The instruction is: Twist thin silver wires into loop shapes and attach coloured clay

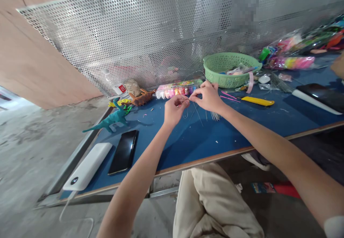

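Over the blue tabletop, my left hand (pixel 174 110) and my right hand (pixel 206 96) meet fingertip to fingertip. Each pinches a thin wire (pixel 198 115), and fine loops and straight ends stick out around the fingers. Exactly where the strands cross is too small to make out. Beneath my right hand lies a bundle of thin wires (pixel 215 116), partly covered by it. Just behind the hands rests a clear pack of colourful modelling clay (pixel 176 90). Right of my right hand are pink plastic tools (pixel 229 97) and a yellow utility knife (pixel 258 101).
A green basket (pixel 223 78) stands behind, against a perforated metal panel (pixel 139 37). To the left are a teal toy dinosaur (pixel 111 118), a black phone (pixel 123 152), a white power bank (pixel 88 166) and a bottle (pixel 114 82). At right lies a dark device (pixel 322 95).
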Demonstrator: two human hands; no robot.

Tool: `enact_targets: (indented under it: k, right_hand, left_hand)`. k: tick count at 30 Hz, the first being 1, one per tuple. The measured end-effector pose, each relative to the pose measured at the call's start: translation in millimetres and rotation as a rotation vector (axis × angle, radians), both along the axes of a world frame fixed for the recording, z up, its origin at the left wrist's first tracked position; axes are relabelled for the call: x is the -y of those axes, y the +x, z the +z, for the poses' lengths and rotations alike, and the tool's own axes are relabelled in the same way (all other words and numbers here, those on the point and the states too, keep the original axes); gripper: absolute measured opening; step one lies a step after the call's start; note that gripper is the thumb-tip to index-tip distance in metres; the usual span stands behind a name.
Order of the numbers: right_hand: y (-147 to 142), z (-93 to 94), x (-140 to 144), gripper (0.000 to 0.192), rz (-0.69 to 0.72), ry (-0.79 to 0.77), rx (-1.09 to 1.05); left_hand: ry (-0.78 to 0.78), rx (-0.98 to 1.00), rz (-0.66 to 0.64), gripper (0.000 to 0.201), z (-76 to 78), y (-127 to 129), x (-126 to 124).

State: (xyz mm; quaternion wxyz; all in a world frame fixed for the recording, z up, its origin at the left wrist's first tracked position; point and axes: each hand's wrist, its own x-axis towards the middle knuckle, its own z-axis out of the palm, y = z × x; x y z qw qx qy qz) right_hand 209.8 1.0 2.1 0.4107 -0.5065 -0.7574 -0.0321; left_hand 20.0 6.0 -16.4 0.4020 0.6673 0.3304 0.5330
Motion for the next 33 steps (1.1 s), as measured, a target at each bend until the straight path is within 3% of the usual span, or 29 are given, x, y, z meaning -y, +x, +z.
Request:
enact_targets:
  k: [10,15,18,22,27,33]
  right_hand:
    - [6.5,-0.8,-6.7,0.013,0.106,-0.268,-0.058]
    - [6.6,-2.3,-8.7,0.017,0.170,-0.244,-0.078]
    - [5.3,-2.5,-6.9,0.019,0.166,-0.201,-0.068]
    - [4.7,-4.4,-6.6,0.021,0.138,-0.155,-0.014]
    - [7.0,-9.0,-11.1,0.024,0.157,-0.206,0.051]
    - [8.5,-11.0,-13.5,0.020,0.192,-0.242,-0.004]
  left_hand:
    - [0.244,-0.382,0.080,0.012,-0.4,-7.8,-2.5]
    - [0.412,-0.460,0.133,0.015,5.3,-12.3,-6.5]
    - [0.372,-0.429,0.146,0.024,3.3,-13.3,-8.8]
    - [0.236,-0.371,0.061,0.037,-4.5,-11.5,-9.0]
    - [0.139,-0.381,-0.032,0.035,-6.9,-11.3,-5.7]
    - [0.214,-0.457,-0.010,0.032,-2.9,-15.9,-7.3]
